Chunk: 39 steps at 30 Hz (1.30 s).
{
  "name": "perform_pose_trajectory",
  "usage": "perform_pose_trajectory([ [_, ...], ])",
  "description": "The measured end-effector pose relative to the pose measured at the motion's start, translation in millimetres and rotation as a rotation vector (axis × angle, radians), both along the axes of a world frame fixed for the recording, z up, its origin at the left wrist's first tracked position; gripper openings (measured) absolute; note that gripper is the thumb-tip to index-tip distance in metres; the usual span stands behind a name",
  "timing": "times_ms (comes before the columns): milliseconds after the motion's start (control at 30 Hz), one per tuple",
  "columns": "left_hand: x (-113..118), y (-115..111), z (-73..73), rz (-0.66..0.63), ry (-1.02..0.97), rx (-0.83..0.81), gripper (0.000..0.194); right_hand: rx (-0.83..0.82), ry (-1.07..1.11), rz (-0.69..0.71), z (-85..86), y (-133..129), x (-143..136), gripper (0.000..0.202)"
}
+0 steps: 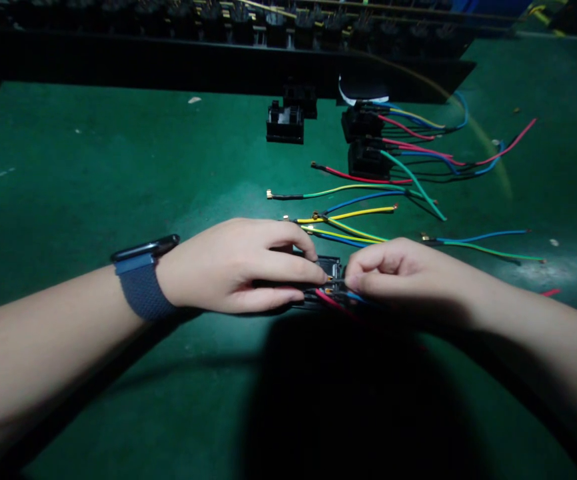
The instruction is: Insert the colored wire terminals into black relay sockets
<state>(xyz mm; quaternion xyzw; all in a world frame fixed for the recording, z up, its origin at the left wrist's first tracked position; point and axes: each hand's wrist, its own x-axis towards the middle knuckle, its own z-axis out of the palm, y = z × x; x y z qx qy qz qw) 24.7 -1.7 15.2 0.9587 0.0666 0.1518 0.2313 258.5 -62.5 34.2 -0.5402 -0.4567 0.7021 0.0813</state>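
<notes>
My left hand (248,267), with a dark watch on its wrist, holds a small black socket module (329,267) against the green table. The module lies partly hidden under its fingers. At the module's right side, my right hand (388,270) pinches a thin dark wire end (338,283) beside brass-coloured terminals. A red wire (329,301) and a blue wire (358,298) run out of the module's near side. Just beyond the hands, loose yellow-green wires (351,235) with brass terminals lie close together.
Two wired black modules (368,159) sit at the back right, and a bare black module (285,127) stands farther left. More loose wires (488,237) lie right of centre. A long black rack (168,63) spans the back of the green table (93,147).
</notes>
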Motion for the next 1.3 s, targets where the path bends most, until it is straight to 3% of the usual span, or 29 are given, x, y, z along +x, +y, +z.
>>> perform_pose_trajectory([
  [500,-0.1,0.9,3.5,-0.004,0.062,0.071,0.028,0.103,-0.030,0.061,-3.6,1.2,2.3,0.021],
  [700,-0.3,0.6,0.8,-0.005,-0.023,0.117,0.027,0.070,-0.029,0.041,-2.4,-0.1,1.3,0.019],
  [867,0.0,1.5,1.0,0.025,-0.024,0.048,0.026,0.048,-0.031,0.015,-2.6,-0.2,-0.8,0.019],
  [967,-0.4,1.3,1.6,0.032,-0.040,-0.011,0.015,0.058,-0.040,0.025,-2.9,0.3,-0.9,0.021],
  [1033,-1.2,0.9,1.5,0.072,-0.073,-0.030,0.005,0.076,-0.050,0.029,-2.9,0.4,-0.9,0.022],
  [1167,-2.7,0.7,-1.0,0.219,-0.114,-0.045,0.015,0.092,-0.045,0.024,-2.5,-0.2,-1.3,0.020],
  [1300,-2.5,1.2,-4.3,0.230,-0.109,-0.012,0.018,0.086,-0.035,0.020,-1.5,-0.3,-1.6,0.018],
])
